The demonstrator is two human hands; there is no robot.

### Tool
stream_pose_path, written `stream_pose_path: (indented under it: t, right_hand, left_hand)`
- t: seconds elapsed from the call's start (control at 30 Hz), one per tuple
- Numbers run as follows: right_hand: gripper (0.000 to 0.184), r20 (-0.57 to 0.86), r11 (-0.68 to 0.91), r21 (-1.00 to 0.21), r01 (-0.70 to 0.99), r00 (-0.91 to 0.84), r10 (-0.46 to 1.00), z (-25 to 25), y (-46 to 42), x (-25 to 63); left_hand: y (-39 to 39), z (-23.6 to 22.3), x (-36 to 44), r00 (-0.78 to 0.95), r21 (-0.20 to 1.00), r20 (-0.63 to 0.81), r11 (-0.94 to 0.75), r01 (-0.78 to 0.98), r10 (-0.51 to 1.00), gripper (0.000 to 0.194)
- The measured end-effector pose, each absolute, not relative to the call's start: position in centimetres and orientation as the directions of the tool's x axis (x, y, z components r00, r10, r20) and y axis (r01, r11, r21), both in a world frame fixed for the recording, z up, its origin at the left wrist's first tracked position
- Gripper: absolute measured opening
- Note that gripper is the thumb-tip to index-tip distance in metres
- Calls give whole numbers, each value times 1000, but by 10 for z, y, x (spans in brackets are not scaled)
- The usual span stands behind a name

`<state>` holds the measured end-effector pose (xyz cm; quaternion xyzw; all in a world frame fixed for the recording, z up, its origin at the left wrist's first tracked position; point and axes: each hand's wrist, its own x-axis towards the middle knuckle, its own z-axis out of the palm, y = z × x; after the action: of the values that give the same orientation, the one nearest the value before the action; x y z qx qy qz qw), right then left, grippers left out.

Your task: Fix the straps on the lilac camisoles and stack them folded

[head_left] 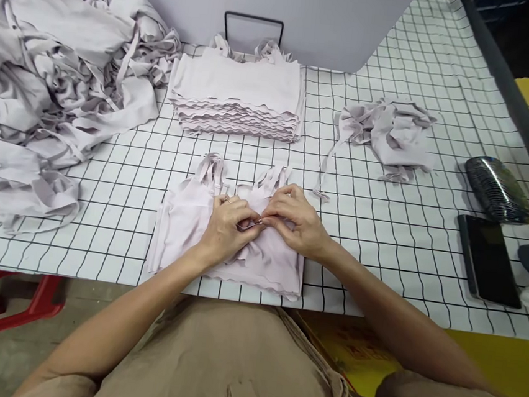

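Before me on the table lies a pale pink strappy top (262,264), on what looks like a few layers of the same cloth. Its shoulder straps lie loosely looped toward the back. My left hand (229,223), with a ring on one finger, pinches a thin edge of the top near its middle. Thumb and fingers of my right hand (297,220) close on the same spot, tips almost touching those of the left. A tiny light detail shows between the fingertips, too small to name.
A neat stack of folded tops (238,83) stands behind, against a pale grey panel (310,15). Loose garments (62,66) are heaped at left. One crumpled garment (392,133) lies right, near a phone (490,261) and a dark ribbed object (498,190). A red stool (43,302) stands below left.
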<state>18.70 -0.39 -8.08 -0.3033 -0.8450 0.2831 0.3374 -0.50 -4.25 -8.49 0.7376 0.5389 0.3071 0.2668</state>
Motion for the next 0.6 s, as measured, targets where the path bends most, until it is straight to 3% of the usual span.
stream_pose_path:
  t: [0.3, 0.6]
  right_hand:
    - [13, 402, 633, -726, 268, -582, 707, -81, -3, 186]
    - [15, 391, 702, -641, 311, -655, 647, -80, 1, 189]
  left_hand:
    - [-43, -83, -4, 235, 717, 130, -255, 649, 963, 16]
    - [-43, -86, -5, 235, 741, 145, -263, 618, 961, 17]
